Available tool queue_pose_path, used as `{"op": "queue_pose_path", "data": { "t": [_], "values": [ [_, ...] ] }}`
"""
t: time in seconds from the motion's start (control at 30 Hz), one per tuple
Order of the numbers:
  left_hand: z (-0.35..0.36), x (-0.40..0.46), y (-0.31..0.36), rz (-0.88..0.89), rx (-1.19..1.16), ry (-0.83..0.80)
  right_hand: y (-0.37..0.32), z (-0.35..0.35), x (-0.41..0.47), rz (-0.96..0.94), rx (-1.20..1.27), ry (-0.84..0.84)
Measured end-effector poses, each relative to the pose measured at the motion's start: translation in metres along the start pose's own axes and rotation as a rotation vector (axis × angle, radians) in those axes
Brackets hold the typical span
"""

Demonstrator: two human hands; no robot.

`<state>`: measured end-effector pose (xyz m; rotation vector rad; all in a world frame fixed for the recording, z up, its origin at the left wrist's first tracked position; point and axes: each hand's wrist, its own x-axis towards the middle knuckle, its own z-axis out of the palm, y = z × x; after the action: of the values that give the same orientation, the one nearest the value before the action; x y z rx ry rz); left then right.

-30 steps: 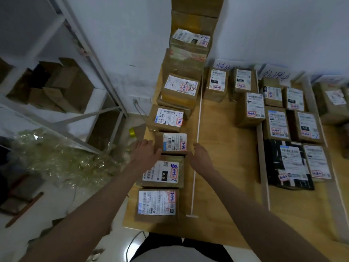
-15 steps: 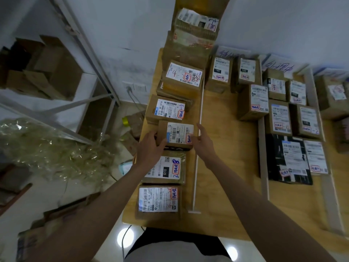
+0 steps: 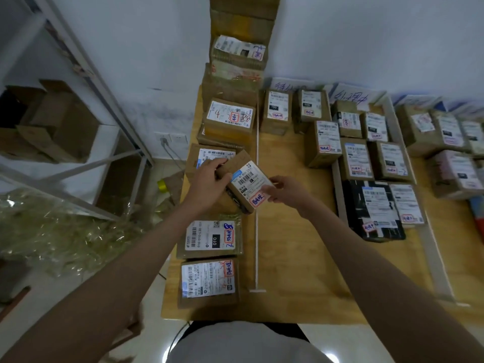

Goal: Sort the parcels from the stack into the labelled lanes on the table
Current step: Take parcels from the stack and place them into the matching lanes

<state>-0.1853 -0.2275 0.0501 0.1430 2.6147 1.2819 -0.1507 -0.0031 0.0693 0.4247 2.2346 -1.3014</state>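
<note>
A small brown parcel (image 3: pixel 247 180) with a white label is lifted and tilted above the left lane. My left hand (image 3: pixel 209 183) grips its left end and my right hand (image 3: pixel 286 191) pinches its right edge. Below it two flat parcels (image 3: pixel 210 238) lie in a row along the wooden table (image 3: pixel 288 258). Behind it the stack of parcels (image 3: pixel 235 82) rises against the wall. A white strip (image 3: pixel 257 218) divides this lane from the middle lane, where several boxes (image 3: pixel 324 142) stand at the far end. Handwritten lane labels (image 3: pixel 352 96) lean on the wall.
The right lanes hold several labelled boxes and a black parcel (image 3: pixel 374 209). A metal shelf (image 3: pixel 86 142) with open cartons stands on the left, with crumpled clear plastic (image 3: pixel 52 231) on the floor beside it. A wall socket (image 3: pixel 165 138) sits near the table's left edge.
Both hands closed on the small parcel in the left lane, lifted it off the row and turned it so its label faces me at an angle.
</note>
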Motion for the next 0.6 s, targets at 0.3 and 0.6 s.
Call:
{"op": "queue_pose_path", "data": {
  "t": [0.3,0.6],
  "values": [
    [0.028,0.024,0.045,0.085,0.281,-0.077,0.04,-0.029,-0.026,0.057,0.163,0.266],
    [0.057,0.02,0.038,0.193,0.64,-0.04,0.089,-0.039,-0.012,0.202,0.341,0.351]
  ]
}}
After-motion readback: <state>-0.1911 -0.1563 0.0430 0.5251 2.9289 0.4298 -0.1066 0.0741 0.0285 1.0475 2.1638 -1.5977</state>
